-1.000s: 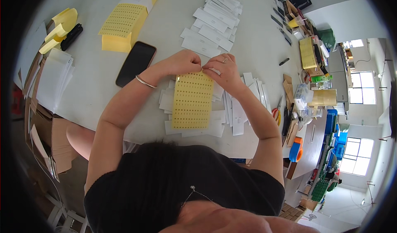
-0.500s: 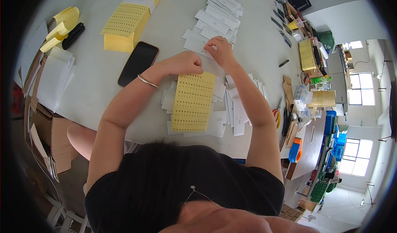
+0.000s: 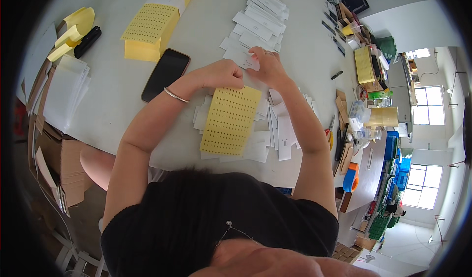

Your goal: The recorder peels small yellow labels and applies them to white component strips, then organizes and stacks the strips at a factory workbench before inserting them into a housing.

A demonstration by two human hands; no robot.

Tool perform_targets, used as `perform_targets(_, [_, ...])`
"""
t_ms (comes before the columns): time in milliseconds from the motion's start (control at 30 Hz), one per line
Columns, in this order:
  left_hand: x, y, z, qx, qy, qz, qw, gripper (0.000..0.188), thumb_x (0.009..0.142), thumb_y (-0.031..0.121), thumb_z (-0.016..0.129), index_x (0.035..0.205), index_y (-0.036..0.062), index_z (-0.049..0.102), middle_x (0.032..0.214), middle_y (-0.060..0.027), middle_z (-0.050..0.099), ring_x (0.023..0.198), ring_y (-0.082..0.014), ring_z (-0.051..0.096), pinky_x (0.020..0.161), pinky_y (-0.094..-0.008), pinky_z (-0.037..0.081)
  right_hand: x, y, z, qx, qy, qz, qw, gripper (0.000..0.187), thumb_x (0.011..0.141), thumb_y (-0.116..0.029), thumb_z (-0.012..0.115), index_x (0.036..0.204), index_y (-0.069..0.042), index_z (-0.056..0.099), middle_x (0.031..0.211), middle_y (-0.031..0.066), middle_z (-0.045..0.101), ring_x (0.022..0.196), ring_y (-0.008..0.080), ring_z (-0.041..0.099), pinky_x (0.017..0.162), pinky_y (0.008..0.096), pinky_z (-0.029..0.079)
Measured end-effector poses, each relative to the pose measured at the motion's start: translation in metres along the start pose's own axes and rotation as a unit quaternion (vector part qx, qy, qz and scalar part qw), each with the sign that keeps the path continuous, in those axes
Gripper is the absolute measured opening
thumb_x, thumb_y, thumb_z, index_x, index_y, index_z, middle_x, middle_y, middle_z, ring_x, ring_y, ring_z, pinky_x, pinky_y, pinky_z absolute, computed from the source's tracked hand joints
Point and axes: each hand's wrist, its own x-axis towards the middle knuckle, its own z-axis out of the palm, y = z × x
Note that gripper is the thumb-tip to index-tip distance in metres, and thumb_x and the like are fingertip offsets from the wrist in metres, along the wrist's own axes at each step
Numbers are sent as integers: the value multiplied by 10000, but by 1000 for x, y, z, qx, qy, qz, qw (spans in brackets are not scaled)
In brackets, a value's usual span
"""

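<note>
1. From my end of the feed, I see the left hand (image 3: 229, 75) curled into a loose fist, its thumb side closed on the top edge of a yellow sheet (image 3: 231, 122). A bangle (image 3: 176, 95) circles that wrist.
2. The right hand (image 3: 270, 69) is half open, thumb and fingers parted in a curve over the near end of a row of white slips (image 3: 260, 24). I can't tell whether it has hold of any slip.
3. The yellow sheet, marked with rows of small dark shapes, hangs slightly tilted between the hands and the body. Around and beneath it I make out scattered white papers (image 3: 284, 138), some fanned out to the right.
4. Left of the left forearm, a dark phone (image 3: 165, 75) lies at a slant on the pale table (image 3: 211, 24).
5. Beyond the phone I have a tall yellow stack (image 3: 151, 24), with a white band (image 3: 168, 1) across it.
6. At far left I see a pile of white sheets (image 3: 63, 92), with a black object (image 3: 87, 42) farther up beside curled yellow paper (image 3: 81, 20).
7. Over on the right lie a black pen (image 3: 337, 75) and an orange-and-blue roll (image 3: 351, 177).
</note>
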Motion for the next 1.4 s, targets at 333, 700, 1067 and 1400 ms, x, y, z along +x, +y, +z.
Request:
perform_targets(333, [-5, 6, -4, -8, 3, -2, 1000, 205, 724, 170, 580, 725, -28, 636, 612, -49, 581, 591, -99, 523, 566, -265, 419, -47, -14, -23, 365, -50, 49, 928, 169, 801, -128, 635, 954, -56, 647, 940, 90, 660, 899, 212, 623, 786, 339, 481])
perform_targets(700, [3, -3, 2, -92, 70, -73, 991, 236, 763, 189, 575, 780, -35, 643, 647, -50, 591, 588, -107, 535, 547, -268, 431, -40, -38, -20, 51, 168, -221, 959, 100, 746, -88, 717, 787, -59, 630, 847, 39, 621, 818, 220, 591, 813, 341, 434])
perform_targets(1067, [2, -3, 1, -26, 32, -24, 999, 246, 778, 212, 589, 758, -26, 646, 611, -47, 576, 519, -104, 523, 475, -261, 419, 36, 10, 36, 175, 122, 110, 971, 134, 762, -163, 682, 828, -54, 642, 893, 89, 637, 869, 278, 597, 733, 377, 479])
perform_targets(1400, [-1, 3, 0, -11, -2, -15, 1000, 245, 763, 227, 627, 710, -13, 628, 607, -25, 568, 547, -87, 509, 501, -255, 402, 22, 8, 15, 54, 34, 27, 998, 507, 753, -274, 725, 1162, -90, 489, 971, 141, 619, 931, 286, 588, 800, 386, 470])
